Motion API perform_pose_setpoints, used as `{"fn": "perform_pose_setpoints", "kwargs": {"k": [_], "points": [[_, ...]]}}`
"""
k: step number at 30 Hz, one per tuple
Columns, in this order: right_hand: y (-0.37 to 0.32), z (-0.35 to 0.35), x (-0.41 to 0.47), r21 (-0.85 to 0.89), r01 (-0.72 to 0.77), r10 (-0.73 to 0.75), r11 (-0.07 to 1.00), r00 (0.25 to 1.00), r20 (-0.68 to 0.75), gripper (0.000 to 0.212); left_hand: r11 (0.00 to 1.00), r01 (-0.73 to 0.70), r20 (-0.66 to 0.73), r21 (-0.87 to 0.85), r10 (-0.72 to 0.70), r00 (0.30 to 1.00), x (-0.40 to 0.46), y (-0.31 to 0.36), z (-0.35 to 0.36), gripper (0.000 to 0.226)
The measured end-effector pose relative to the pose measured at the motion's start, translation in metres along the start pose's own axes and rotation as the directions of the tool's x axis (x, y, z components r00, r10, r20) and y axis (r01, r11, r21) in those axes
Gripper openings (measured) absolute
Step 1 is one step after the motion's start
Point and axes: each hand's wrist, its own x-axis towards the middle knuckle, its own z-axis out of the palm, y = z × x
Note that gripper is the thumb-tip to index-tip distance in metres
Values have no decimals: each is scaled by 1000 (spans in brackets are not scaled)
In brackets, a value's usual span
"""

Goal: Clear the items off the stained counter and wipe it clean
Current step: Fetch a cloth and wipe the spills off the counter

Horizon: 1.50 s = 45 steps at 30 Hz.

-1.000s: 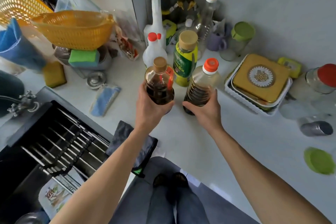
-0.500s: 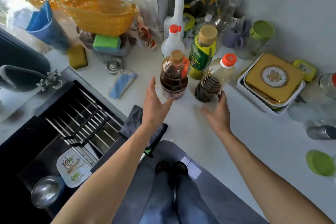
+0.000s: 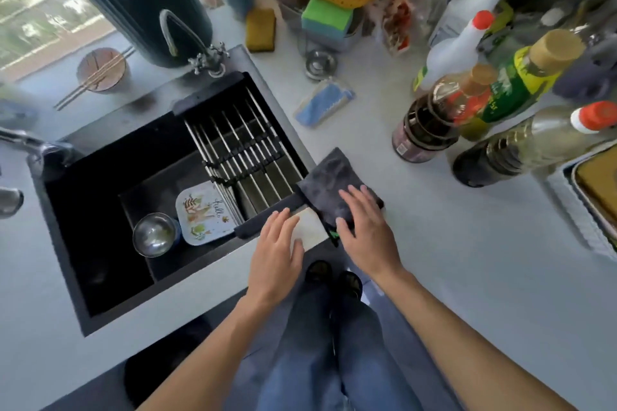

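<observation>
Half a second ago both hands hung open in front of the bottles; now the right hand (image 3: 365, 230) lies flat on the dark grey cloth (image 3: 337, 182), fingers straight and spread, pressing rather than gripping. The left hand (image 3: 275, 245) has come down at its 9 o'clock, fingers also straight, resting on the counter's front lip by the sink's corner and holding nothing (its fingertips reach the dark strip of the sink rim, though whether they touch the cloth I cannot tell).

The cloth sits folded at the near corner of the sink (image 3: 100, 210), part of it drooping over the counter edge. At 1 o'clock from the right hand, well apart, stand the dark sauce bottle (image 3: 430, 123) and the orange-capped bottle (image 3: 521, 150), both released and upright, with the green-labelled bottle (image 3: 524, 83) behind them.

My reading: the clearing step looks finished for this stretch, since the pale counter (image 3: 434, 243) at 3 o'clock of the hand lies bare, and the person is turning to wiping. The next move likely calls for gathering the cloth into a grip, then sweeping toward the bottles without knocking them
</observation>
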Motion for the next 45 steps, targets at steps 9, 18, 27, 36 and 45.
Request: {"fn": "perform_pose_setpoints", "kwargs": {"k": [9,18,27,36,45], "points": [[5,61,37,-452,100,-69,886,994,85,94,948,-63,116,311,28,993,-2,-20,41,70],[6,67,44,-398,84,-149,914,979,-136,54,949,-75,125,307,38,991,-2,-29,45,71],[-4,-1,29,79,-74,84,994,987,-139,25,998,-30,136,54,23,990,-6,-7,10,56],[39,-58,-91,518,-431,475,739,878,54,26,991,-136,364,5,125,923,-51,6,-12,31],[75,-61,-206,463,-643,723,610,691,7,27,944,-240,765,227,-21,643,-43,6,-5,44]]}}
